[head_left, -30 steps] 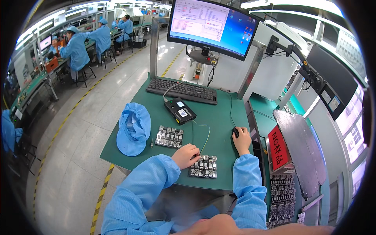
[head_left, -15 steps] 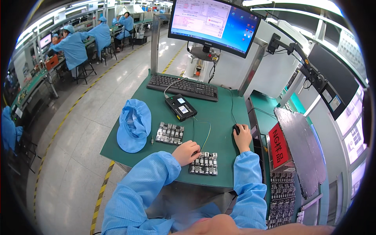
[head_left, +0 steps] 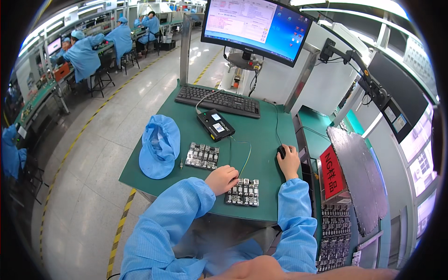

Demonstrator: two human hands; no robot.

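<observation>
While the mouse (head_left: 281, 152) is held under the right hand (head_left: 289, 161), with its fingers curved closely onto it, the near board panel (head_left: 243, 193) is positioned at the right edge of the left hand's (head_left: 221, 180) curled fingers; whether anything is pinched between these cannot be told, as their tips are hidden. Down toward them a thin wire (head_left: 250, 150) is run from a black box (head_left: 216, 125) lying beyond. Past these same fingers, leftward, a second board panel (head_left: 202, 156) is laid flat, and farther left a blue cap (head_left: 159, 147) is placed on the green table (head_left: 263, 140).
</observation>
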